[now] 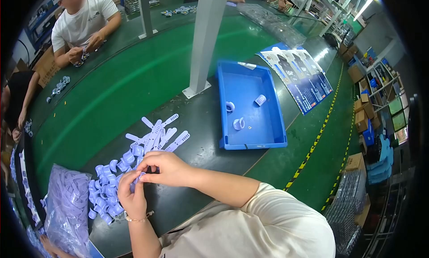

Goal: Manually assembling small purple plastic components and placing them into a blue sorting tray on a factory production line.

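My left hand point(131, 196) and my right hand point(166, 169) meet at the near edge of the dark work table, fingers closed in a pinch. Between the fingertips shows a bit of a lavender plastic part point(140, 177), mostly hidden, so its full shape does not show. Left of my hands, close by, lies a heap of curved lavender plastic pieces point(103, 186). Just beyond the hands, flat lavender straps with slots point(178, 141) lie fanned over one another.
A blue tray point(254, 147) at the right holds three lavender parts. A clear bag of lavender straps point(67, 209) stands at the left. Beyond are a metal post point(203, 48), a green belt point(111, 92), printed sheets point(299, 74) and a co-worker in a white shirt point(85, 23).
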